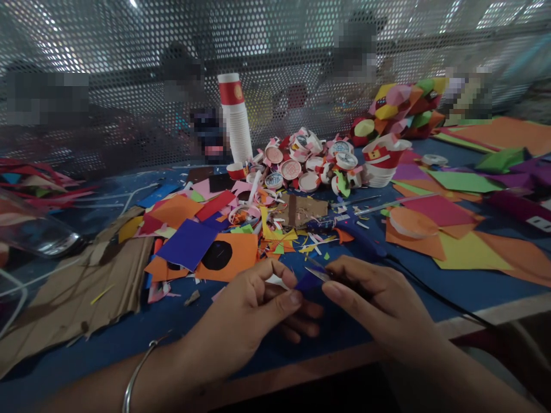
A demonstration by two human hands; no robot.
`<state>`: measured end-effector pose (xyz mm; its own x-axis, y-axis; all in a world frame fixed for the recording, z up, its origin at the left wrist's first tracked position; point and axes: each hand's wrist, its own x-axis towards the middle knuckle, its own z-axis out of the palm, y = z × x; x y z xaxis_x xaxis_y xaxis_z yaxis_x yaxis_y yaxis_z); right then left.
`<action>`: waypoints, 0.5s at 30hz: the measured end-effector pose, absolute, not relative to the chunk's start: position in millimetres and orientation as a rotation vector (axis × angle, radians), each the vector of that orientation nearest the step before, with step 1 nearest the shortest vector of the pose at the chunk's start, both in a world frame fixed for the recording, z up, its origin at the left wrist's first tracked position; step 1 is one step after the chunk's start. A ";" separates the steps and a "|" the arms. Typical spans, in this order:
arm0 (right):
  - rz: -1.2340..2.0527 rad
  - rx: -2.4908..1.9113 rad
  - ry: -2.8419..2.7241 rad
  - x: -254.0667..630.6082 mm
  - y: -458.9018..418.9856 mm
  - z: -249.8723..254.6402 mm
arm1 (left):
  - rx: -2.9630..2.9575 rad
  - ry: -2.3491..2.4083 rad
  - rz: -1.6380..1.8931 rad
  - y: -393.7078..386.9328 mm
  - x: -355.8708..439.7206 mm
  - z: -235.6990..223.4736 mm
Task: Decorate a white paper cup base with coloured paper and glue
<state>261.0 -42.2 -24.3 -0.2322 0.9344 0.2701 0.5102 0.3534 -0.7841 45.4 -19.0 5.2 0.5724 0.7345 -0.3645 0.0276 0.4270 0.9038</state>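
Note:
My left hand (269, 307) pinches a small dark blue piece of paper (309, 281) between thumb and finger, over the near edge of the table. A bit of something white shows behind those fingers. In my right hand (374, 301) is a pair of scissors (317, 272); the blades point left, at the blue paper, and look slightly apart. The handles are hidden inside the fingers. Just beyond the hands lie paper scraps and a blue glue gun (364, 238) with a black cord. A blue paper sheet (187, 244) rests on orange paper (241, 258) to the left.
Torn cardboard (77, 292) covers the left side, near a clear plastic bottle (38, 226). Behind stand a tall stack of paper cups (239, 129) and a pile of cut cup bottoms (290, 169). Coloured sheets (473, 249) spread at right. A perforated metal screen (279, 51) closes the back.

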 end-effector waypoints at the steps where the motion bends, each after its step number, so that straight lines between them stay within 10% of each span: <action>1: 0.718 -1.262 -1.876 261.1 -42.3 -24.3 | 1.043 0.870 0.510 -20.8 46.8 4.7; 15: 0.702 -1.245 -1.911 259.9 -41.8 -21.3 | 1.046 0.825 0.547 -33.0 58.9 0.9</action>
<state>259.9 -41.8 -21.3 -0.2576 0.9237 0.2835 0.5201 0.3799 -0.7649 58.9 -33.0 0.9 0.5893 0.7384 -0.3279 -0.0147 0.4156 0.9094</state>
